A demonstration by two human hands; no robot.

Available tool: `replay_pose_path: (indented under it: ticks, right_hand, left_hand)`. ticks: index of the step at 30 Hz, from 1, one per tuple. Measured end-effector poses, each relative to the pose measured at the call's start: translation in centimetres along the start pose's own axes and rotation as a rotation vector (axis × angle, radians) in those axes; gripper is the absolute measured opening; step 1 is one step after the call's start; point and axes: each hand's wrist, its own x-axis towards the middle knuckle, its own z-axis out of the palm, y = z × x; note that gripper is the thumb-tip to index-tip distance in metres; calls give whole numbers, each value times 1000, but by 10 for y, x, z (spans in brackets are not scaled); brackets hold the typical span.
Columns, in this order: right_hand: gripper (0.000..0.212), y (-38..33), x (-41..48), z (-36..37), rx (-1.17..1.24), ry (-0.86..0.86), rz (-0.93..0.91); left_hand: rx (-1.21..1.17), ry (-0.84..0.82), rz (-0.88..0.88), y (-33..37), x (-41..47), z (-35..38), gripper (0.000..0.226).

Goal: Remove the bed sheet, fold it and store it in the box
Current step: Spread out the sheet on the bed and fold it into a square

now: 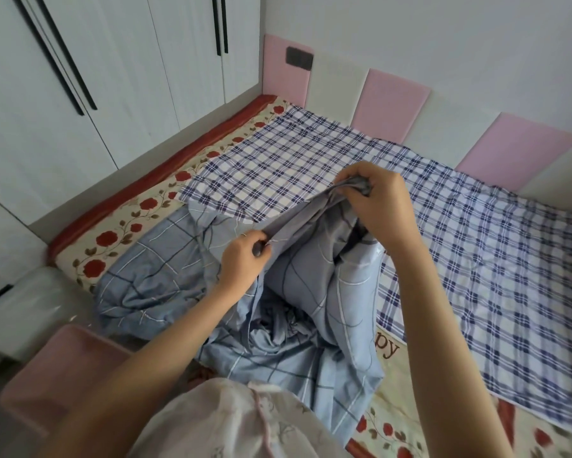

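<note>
Sheet (311, 292), pale blue with a thin grid, heaped in loose folds on the near part of the bed (129, 226), one edge lifted clear of the heap. Left hand (245, 256) pinches that edge between thumb and curled fingers. Right hand (377, 200), higher and farther from the body, grips a bunched gather of the same edge. A short run of hem is drawn taut between the two hands. The rest hangs and pools below, partly over a plaid cloth (278, 153) lying flat on the bed. Box (56, 368), pink, stands at lower left beside the bed, near the left elbow; its inside is not in view. Wardrobe (79, 77) and padded wall panels (390, 100) bound the bed on its far sides.

Step in hand, as judged: finding and squaring an edge before the first fold. To do it well, the hands should run apart along the hem until each holds a true corner; the bunching hides whether the right hand already has one. The sheet should then be lifted and shaken so the heap falls open, then brought corner to corner. Thin cloth of this kind will likely slip and twist, so a firm pinch and even tension keep the fold straight. Care is needed not to drag the plaid cloth along.
</note>
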Motion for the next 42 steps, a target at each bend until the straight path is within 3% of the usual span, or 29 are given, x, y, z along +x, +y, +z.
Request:
replay_pose_path:
  ticks: [6,9,12,13,16,19,22,24,28,32,36,38,42]
  right_hand:
    - [18,27,-3,-8,-228,6,87]
    - [25,45,-3,-4,-319,39,139]
    - [25,54,0,10,-331,22,227]
    - [24,52,1,15,-341,8,242]
    - [30,45,5,20,-269,71,242]
    - [35,41,15,22,-190,107,267]
    - [34,34,17,21,-133,111,225]
    - [27,27,16,18,-73,115,189]
    - [14,17,21,15,-17,85,112]
    - [4,11,24,20,120,255,151]
    - [6,6,23,24,193,365,143]
    - [9,5,23,22,223,421,142]
    - [10,6,29,18,237,487,166]
  left_hand:
    - [33,-114,52,-11,16,-33,7]
    - [73,-39,124,-4,46,-71,11]
    - [232,-350,157,7,54,-85,15]
    - [253,-373,150,8,55,-89,16]
    - [130,-84,146,4,70,-104,14]
    - [196,-281,99,3,72,-107,16]
    - [18,26,73,6,77,-112,17]
    - [-72,115,49,7,82,-113,20]
    - [-184,3,22,-7,74,-105,20]
    - [-162,-96,232,-8,57,-99,27]
    - [24,73,346,-17,24,-66,24]
    - [70,165,283,-22,11,-55,25]
    - [100,168,187,-28,-7,-42,21]
